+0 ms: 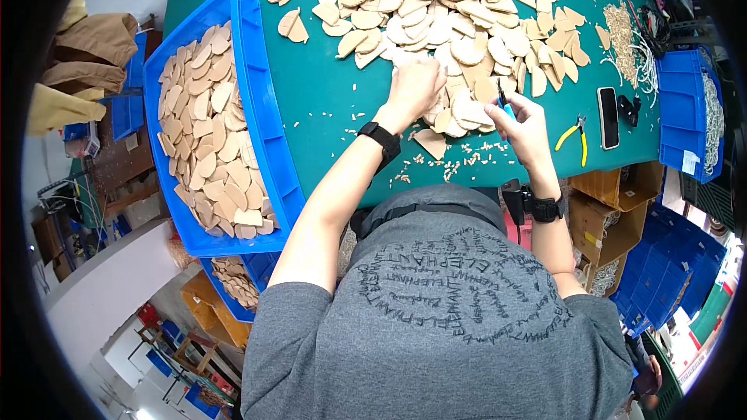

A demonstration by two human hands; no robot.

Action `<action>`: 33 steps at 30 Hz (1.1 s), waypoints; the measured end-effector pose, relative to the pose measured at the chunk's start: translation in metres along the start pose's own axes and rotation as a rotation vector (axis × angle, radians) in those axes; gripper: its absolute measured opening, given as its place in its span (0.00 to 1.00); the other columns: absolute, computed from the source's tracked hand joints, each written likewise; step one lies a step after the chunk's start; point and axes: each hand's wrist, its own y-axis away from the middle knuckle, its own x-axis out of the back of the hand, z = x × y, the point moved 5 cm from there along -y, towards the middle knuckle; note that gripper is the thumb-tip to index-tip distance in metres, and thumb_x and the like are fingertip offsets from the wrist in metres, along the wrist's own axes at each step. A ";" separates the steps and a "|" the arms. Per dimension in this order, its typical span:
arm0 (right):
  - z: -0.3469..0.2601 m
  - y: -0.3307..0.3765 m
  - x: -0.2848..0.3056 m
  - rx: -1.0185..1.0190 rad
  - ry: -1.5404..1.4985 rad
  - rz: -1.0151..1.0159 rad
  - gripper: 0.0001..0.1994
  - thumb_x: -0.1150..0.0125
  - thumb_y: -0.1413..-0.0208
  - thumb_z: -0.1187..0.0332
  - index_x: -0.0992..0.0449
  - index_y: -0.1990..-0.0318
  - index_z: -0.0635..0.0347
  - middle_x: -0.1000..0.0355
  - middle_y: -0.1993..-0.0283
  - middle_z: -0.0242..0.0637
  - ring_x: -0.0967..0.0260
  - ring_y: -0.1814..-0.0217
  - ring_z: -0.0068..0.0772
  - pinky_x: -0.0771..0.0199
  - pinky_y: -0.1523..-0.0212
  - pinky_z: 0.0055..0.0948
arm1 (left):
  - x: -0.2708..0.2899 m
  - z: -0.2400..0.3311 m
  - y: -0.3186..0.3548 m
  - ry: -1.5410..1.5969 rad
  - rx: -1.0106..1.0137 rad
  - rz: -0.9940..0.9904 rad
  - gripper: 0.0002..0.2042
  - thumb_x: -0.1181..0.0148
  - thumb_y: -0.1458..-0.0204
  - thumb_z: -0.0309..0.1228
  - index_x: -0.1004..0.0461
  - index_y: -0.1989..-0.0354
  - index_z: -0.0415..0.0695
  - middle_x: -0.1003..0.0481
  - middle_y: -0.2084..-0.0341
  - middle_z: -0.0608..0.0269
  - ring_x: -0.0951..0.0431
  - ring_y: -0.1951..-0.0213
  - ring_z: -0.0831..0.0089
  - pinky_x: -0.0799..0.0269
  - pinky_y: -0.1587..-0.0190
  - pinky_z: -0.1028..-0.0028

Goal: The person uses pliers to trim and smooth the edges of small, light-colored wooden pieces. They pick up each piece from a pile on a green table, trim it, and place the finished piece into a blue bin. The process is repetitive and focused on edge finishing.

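Note:
At the near side of a large heap of tan half-round cardboard-like pieces [467, 23], my left hand [418, 87] reaches down with its fingers curled in. What those fingers hold, if anything, is hidden. To its right, my right hand [524, 126] is closed around a small blue-handled tool [506, 109] with a dark narrow tip pointing away from me. The tip is beside the heap's near pieces. Just in front of my body lie a loose tan piece [430, 144] and small tan scraps [467, 162].
A blue crate [268, 109] full of similar pieces stands at the left. On the green table [327, 109], yellow-handled pliers [573, 140] and a phone [608, 118] lie at the right. Beyond them are shavings [620, 35] and a blue bin [678, 109] holding white cords.

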 end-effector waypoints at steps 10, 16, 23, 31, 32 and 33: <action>-0.019 0.005 -0.047 0.018 0.097 -0.198 0.09 0.35 0.48 0.67 0.24 0.66 0.63 0.31 0.75 0.23 0.40 0.74 0.10 0.43 0.74 0.14 | 0.075 0.001 0.102 1.181 0.237 0.143 0.12 0.44 0.47 0.25 0.29 0.54 0.38 0.26 0.60 0.52 0.22 0.65 0.72 0.22 0.59 0.72; -0.018 0.013 -0.074 0.129 0.245 -0.339 0.12 0.36 0.50 0.61 0.22 0.63 0.61 0.26 0.73 0.29 0.34 0.71 0.15 0.33 0.68 0.19 | 0.086 0.012 0.140 1.183 0.181 0.215 0.12 0.42 0.46 0.29 0.32 0.56 0.38 0.24 0.67 0.55 0.23 0.73 0.78 0.25 0.71 0.79; -0.035 0.022 -0.081 0.178 0.303 -0.393 0.13 0.36 0.51 0.61 0.22 0.63 0.60 0.27 0.74 0.30 0.34 0.73 0.16 0.33 0.68 0.20 | 0.105 0.042 0.158 0.868 0.122 0.277 0.19 0.39 0.47 0.30 0.30 0.46 0.42 0.25 0.66 0.64 0.28 0.77 0.85 0.32 0.77 0.85; -0.038 0.026 -0.083 0.182 0.274 -0.381 0.13 0.38 0.51 0.60 0.21 0.64 0.60 0.27 0.75 0.30 0.36 0.74 0.15 0.35 0.71 0.20 | 0.110 0.049 0.164 0.736 0.026 0.341 0.17 0.38 0.48 0.29 0.26 0.49 0.42 0.25 0.60 0.61 0.26 0.74 0.83 0.29 0.75 0.84; -0.035 0.025 -0.083 0.182 0.286 -0.374 0.13 0.37 0.51 0.60 0.21 0.64 0.60 0.27 0.75 0.30 0.36 0.75 0.15 0.35 0.71 0.20 | 0.110 0.050 0.165 0.711 0.018 0.346 0.17 0.38 0.48 0.29 0.26 0.49 0.42 0.25 0.59 0.60 0.26 0.74 0.83 0.29 0.75 0.84; -0.033 0.024 -0.082 0.181 0.298 -0.368 0.13 0.37 0.51 0.60 0.20 0.64 0.60 0.27 0.76 0.30 0.36 0.75 0.15 0.35 0.72 0.19 | 0.111 0.050 0.165 0.688 0.012 0.351 0.17 0.38 0.48 0.28 0.26 0.49 0.42 0.25 0.59 0.60 0.26 0.73 0.82 0.28 0.75 0.83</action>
